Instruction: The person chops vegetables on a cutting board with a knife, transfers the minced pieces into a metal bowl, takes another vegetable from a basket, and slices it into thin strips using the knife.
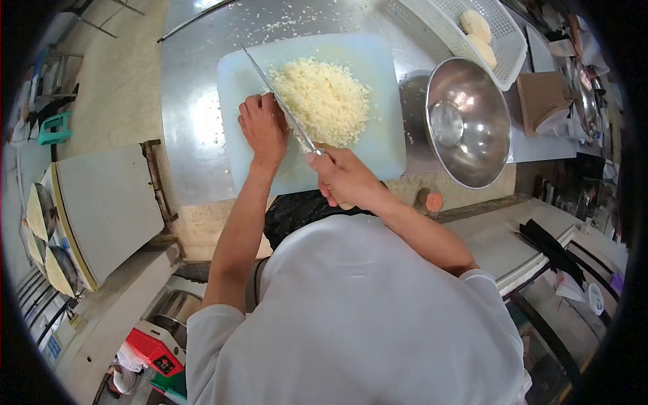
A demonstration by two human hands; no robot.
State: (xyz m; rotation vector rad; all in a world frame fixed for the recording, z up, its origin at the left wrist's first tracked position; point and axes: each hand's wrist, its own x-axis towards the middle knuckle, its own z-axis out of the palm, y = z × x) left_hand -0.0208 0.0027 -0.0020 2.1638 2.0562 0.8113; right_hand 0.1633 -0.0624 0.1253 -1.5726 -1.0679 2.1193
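My right hand [345,177] is wrapped round the handle of a long knife [279,98], whose blade points up and to the left across the cutting board [381,135]. On the blade's left side, my left hand [263,126] is over the board with its fingers curled and pressed together; what they hold, if anything, is hidden. A heap of finely chopped pale food [325,100] lies on the board, just right of the blade.
A steel bowl [468,121] stands right of the board. Behind it a white perforated basket [511,50] holds two round pale pieces [476,27]. Small bits are scattered on the metal table [192,88] beyond the board. A brown box [542,98] is farther right.
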